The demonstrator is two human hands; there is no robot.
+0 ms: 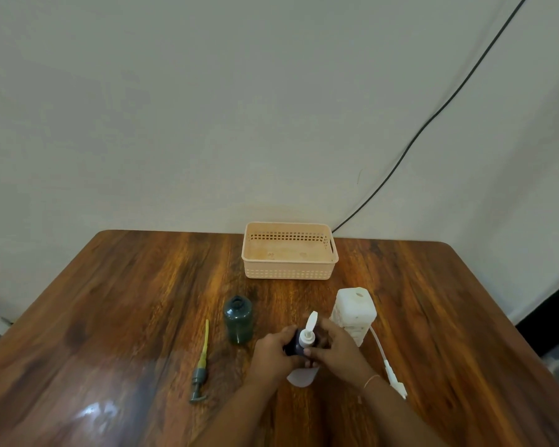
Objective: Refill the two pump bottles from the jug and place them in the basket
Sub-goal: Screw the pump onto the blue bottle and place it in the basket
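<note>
My left hand [273,351] grips a dark pump bottle [293,345] standing on the wooden table [126,301]. My right hand [331,346] is closed around that bottle's neck, at the collar of its white pump head [307,332]. A second, dark green bottle [238,319] stands uncapped to the left. Its grey pump with a yellowish tube [201,362] lies flat further left. The white jug [355,312] stands open just right of my hands. A peach basket [289,251] sits at the back with nothing in it.
A white pump with a long tube [388,366] lies on the table right of my right forearm. A pale flat object [300,377] shows under my hands. A black cable [433,117] runs down the wall behind the basket.
</note>
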